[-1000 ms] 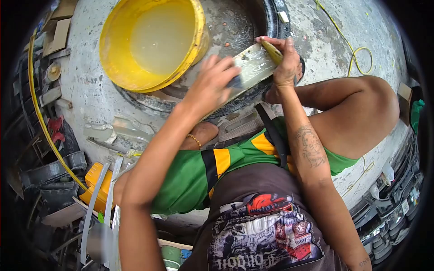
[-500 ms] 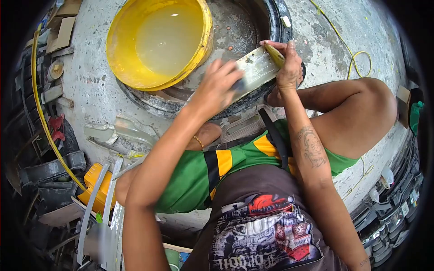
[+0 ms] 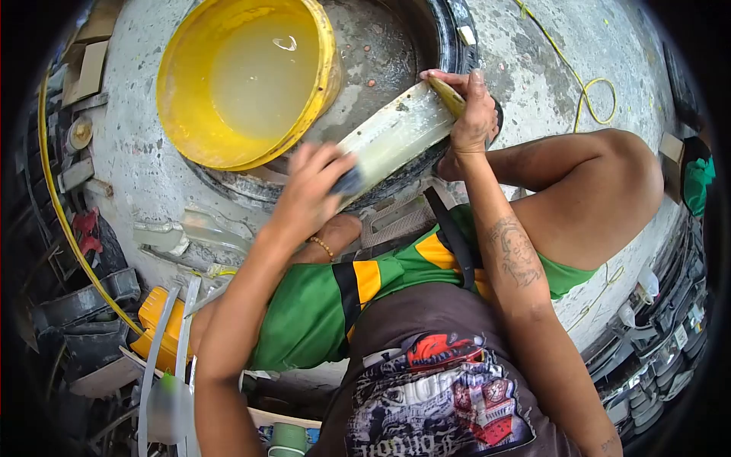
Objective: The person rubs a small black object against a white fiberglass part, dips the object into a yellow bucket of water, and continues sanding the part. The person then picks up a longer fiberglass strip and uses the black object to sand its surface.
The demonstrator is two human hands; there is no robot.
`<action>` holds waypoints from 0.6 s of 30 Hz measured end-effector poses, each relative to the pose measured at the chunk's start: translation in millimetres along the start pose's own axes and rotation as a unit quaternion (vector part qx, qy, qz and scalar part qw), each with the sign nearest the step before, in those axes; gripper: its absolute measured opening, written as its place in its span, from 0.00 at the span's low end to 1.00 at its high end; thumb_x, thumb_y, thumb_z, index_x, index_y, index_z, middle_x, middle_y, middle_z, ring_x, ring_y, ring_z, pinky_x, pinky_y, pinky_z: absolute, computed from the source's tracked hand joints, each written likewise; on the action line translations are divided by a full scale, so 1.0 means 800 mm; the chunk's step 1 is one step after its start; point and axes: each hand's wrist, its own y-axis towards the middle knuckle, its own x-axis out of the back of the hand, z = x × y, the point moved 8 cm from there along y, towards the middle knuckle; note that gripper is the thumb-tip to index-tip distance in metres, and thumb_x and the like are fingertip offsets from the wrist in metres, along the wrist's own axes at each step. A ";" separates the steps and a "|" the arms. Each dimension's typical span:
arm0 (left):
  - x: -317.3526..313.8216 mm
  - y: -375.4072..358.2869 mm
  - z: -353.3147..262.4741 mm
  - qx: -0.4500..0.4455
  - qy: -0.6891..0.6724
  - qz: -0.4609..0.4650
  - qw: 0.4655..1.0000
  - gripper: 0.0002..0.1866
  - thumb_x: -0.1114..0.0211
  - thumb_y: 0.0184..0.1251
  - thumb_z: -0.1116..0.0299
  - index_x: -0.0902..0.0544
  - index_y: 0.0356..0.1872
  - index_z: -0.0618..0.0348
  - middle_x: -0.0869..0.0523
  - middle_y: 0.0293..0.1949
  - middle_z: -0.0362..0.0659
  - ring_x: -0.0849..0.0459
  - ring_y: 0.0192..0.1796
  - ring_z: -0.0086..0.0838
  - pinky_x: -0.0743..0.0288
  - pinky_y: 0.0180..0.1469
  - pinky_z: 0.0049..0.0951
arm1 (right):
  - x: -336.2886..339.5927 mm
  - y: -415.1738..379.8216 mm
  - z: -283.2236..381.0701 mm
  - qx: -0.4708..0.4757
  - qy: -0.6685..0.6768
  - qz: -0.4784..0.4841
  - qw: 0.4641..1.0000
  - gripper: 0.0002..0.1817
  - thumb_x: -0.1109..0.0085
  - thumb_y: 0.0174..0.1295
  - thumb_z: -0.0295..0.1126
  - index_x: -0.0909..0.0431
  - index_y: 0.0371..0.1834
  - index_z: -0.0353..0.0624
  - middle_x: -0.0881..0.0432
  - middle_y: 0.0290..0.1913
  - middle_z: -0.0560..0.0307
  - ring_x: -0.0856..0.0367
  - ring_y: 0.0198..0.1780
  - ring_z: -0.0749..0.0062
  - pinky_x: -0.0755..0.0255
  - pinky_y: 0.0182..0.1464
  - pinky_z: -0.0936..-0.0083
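My left hand [image 3: 311,186], blurred by motion, is closed on a small dark pad [image 3: 349,181] pressed against a long, pale, wet panel [image 3: 400,133]. Gripping the panel's far right end is my right hand [image 3: 470,114], its fingers and thumb around the olive-yellow end piece [image 3: 448,95]. The panel slants from upper right to lower left over the edge of a black tyre-like basin [image 3: 457,57]. Its lower left end is partly hidden by my left hand.
A yellow bucket [image 3: 329,72] of cloudy water stands tilted in the basin. Clear plastic pieces [image 3: 209,232] lie on the floor at left. A yellow hose [image 3: 62,202] and dark parts line the left side; stacked dark parts [image 3: 647,365] line the right.
My left hand has slid with the pad down and left along the panel, uncovering its middle. My right hand keeps its hold on the end. The whole view has shifted slightly.
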 end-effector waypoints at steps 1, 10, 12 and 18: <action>0.012 -0.018 0.003 0.023 0.004 0.014 1.000 0.30 0.29 0.47 0.83 0.15 0.57 0.59 0.19 0.53 0.49 0.23 0.60 0.48 0.29 0.66 0.46 | -0.002 0.000 0.003 0.021 -0.026 0.001 0.999 0.40 0.71 0.85 0.52 0.06 0.41 0.37 0.05 0.41 0.52 0.11 0.48 0.65 0.26 0.64 0.70; -0.013 0.045 -0.011 -0.010 0.013 0.003 1.000 0.28 0.28 0.47 0.82 0.16 0.56 0.59 0.19 0.54 0.48 0.24 0.59 0.48 0.29 0.65 0.46 | -0.007 -0.001 -0.003 -0.064 0.081 -0.002 0.995 0.39 0.69 0.86 0.51 0.08 0.42 0.32 0.05 0.42 0.50 0.10 0.47 0.67 0.24 0.63 0.74; 0.003 -0.003 0.003 0.002 0.000 0.010 1.000 0.28 0.27 0.46 0.81 0.16 0.54 0.59 0.20 0.56 0.48 0.25 0.60 0.49 0.29 0.66 0.49 | -0.001 0.001 -0.002 0.000 0.003 0.000 1.000 0.38 0.68 0.86 0.49 0.07 0.41 0.34 0.05 0.42 0.53 0.11 0.48 0.68 0.29 0.68 0.73; -0.017 0.076 -0.020 -0.014 0.014 0.001 1.000 0.29 0.30 0.47 0.82 0.16 0.56 0.59 0.19 0.54 0.49 0.23 0.57 0.48 0.28 0.62 0.45 | -0.005 0.001 0.001 -0.016 0.028 0.011 0.999 0.37 0.67 0.85 0.49 0.07 0.41 0.35 0.05 0.41 0.54 0.11 0.45 0.68 0.29 0.67 0.74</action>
